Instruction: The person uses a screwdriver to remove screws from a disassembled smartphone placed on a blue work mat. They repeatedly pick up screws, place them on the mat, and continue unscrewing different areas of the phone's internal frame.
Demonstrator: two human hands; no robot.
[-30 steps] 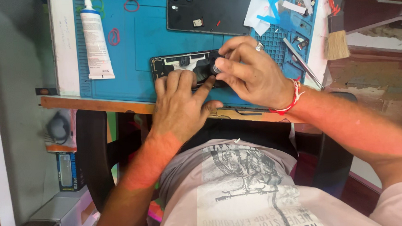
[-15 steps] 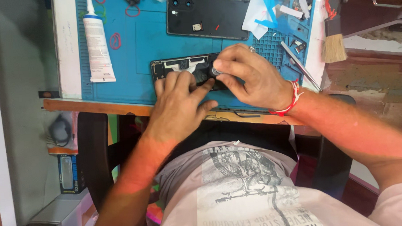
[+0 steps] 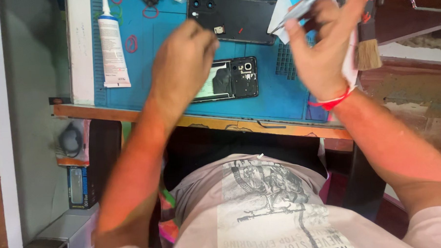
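Note:
An opened black phone (image 3: 234,78) lies uncovered on the blue work mat (image 3: 273,95), its insides facing up. My left hand (image 3: 183,59) hovers above the phone's left end, blurred, with its fingers curled in and nothing visible in them. My right hand (image 3: 325,42) is raised over the mat's right side and grips slim metal tweezers (image 3: 299,9) that point left. A red thread circles that wrist. A black phone back cover (image 3: 236,16) lies farther back on the mat.
A white glue tube (image 3: 112,44) lies at the mat's left, with red rubber bands (image 3: 131,43) beside it. A brush (image 3: 367,50) hangs off the right edge. The wooden table edge (image 3: 220,121) runs in front of my torso. Boxes (image 3: 78,185) sit low on the left.
Both hands have lifted off the opened phone, which now lies exposed. My left hand rose and curled; my right hand moved up and right, carrying the tweezers.

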